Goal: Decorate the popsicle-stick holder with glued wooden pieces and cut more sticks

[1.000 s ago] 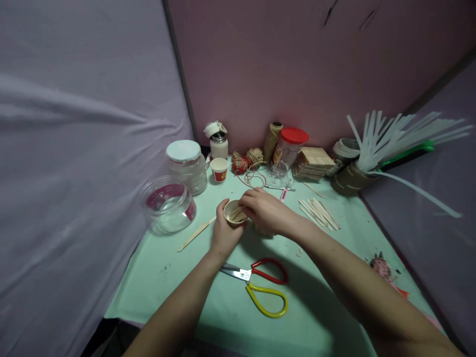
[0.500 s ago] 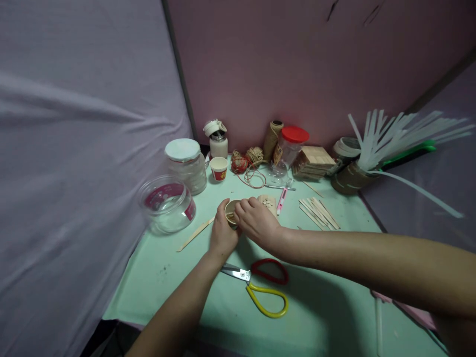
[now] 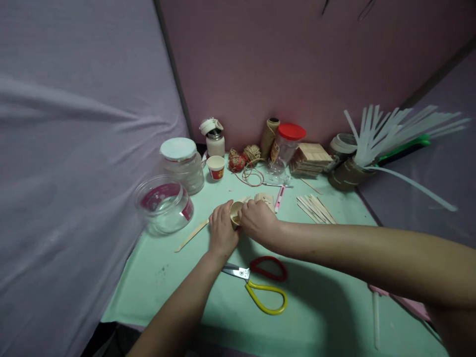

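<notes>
Both my hands meet over a small tan paper cup [image 3: 235, 212] in the middle of the green table [image 3: 178, 277]. My left hand [image 3: 222, 233] is wrapped round the cup from the left. My right hand [image 3: 257, 221] is closed over the cup's right side and rim; whether it pinches anything else is hidden. The cup is tilted toward the right. Just behind the hands lies a small stack of wooden pieces [image 3: 265, 199], and one long wooden stick [image 3: 192, 236] lies to the left of my left hand.
Red-and-yellow scissors [image 3: 260, 282] lie in front of my hands. Two clear jars [image 3: 163, 203] stand at left. At the back are a small printed cup [image 3: 216, 167], twine, a red-lidded jar [image 3: 286, 144], stacked sticks [image 3: 311, 158], loose sticks [image 3: 316, 208] and a holder of white strips [image 3: 353, 171].
My right hand drew back from over the cup's mouth to its right side, uncovering the wooden stack behind. The cup tipped toward the right. My right forearm swung lower across the table.
</notes>
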The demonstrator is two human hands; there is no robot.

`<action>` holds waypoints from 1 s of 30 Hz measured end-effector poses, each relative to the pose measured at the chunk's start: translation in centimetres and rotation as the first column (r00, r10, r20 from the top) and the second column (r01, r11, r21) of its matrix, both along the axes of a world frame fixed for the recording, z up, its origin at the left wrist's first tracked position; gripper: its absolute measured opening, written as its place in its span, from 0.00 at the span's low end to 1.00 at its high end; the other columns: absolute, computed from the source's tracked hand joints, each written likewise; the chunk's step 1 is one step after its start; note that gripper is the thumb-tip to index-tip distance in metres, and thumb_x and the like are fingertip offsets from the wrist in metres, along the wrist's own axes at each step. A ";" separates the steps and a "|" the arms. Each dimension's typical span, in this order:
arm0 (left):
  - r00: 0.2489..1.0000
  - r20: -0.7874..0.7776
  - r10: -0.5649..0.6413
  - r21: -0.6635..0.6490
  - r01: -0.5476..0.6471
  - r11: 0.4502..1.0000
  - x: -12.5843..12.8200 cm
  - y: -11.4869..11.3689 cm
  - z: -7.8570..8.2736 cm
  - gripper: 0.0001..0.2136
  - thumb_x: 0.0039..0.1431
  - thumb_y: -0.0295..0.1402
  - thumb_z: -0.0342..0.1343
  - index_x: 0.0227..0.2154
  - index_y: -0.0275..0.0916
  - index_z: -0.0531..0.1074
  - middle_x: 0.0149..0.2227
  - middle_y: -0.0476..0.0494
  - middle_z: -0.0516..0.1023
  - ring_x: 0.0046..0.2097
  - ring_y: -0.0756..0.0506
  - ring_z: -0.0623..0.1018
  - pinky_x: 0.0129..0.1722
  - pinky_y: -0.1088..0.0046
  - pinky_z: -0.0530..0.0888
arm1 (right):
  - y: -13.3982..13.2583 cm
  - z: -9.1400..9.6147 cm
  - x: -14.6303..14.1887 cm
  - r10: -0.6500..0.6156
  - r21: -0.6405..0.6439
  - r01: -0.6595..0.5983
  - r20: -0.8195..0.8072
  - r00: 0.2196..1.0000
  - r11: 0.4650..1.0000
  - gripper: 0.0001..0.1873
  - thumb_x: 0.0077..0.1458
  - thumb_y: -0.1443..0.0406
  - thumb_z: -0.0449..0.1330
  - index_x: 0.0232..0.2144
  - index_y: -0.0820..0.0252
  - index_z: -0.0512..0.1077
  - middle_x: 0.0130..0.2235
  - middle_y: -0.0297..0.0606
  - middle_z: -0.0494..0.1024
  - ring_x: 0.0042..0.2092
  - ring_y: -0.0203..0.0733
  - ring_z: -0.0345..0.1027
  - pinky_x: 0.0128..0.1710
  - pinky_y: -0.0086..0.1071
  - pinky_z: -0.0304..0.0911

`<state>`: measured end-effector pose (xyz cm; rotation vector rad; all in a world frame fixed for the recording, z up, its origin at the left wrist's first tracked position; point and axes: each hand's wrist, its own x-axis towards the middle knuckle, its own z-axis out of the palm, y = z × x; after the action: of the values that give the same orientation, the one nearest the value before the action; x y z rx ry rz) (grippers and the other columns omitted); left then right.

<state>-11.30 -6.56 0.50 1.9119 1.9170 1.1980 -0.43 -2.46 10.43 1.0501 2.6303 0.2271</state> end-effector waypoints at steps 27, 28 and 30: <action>0.911 0.402 0.091 -0.126 -0.043 0.991 -1.1 0.2 0.7 0.37 0.42 0.29 0.66 0.56 0.44 0.57 0.53 0.40 0.70 0.52 0.39 0.73 0.51 0.62 0.70 | 3.5 4.7 2.3 -0.108 -0.414 0.127 0.070 0.992 0.901 0.12 0.53 0.70 0.56 0.38 0.68 0.77 0.35 0.50 0.80 0.33 0.46 0.73 0.25 0.31 0.57; 0.904 0.418 0.088 -0.137 -0.032 0.990 -1.1 -0.4 0.7 0.38 0.42 0.29 0.66 0.57 0.44 0.56 0.53 0.40 0.70 0.52 0.40 0.74 0.51 0.63 0.70 | 3.4 5.0 2.3 -0.100 -0.429 0.121 0.072 0.992 0.895 0.12 0.53 0.70 0.55 0.37 0.68 0.77 0.35 0.50 0.80 0.32 0.45 0.72 0.25 0.31 0.56; 0.899 0.430 0.082 -0.167 -0.011 0.986 -1.1 -1.4 0.6 0.40 0.41 0.29 0.66 0.58 0.44 0.54 0.54 0.39 0.69 0.53 0.40 0.73 0.52 0.63 0.69 | 3.2 5.5 2.5 -0.080 -0.458 0.105 0.074 0.994 0.883 0.12 0.53 0.71 0.54 0.36 0.67 0.77 0.35 0.49 0.80 0.31 0.43 0.71 0.24 0.31 0.55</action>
<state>-12.41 -7.98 1.06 1.3771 1.7588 1.3053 2.05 0.75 15.95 0.9761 2.3980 -0.3742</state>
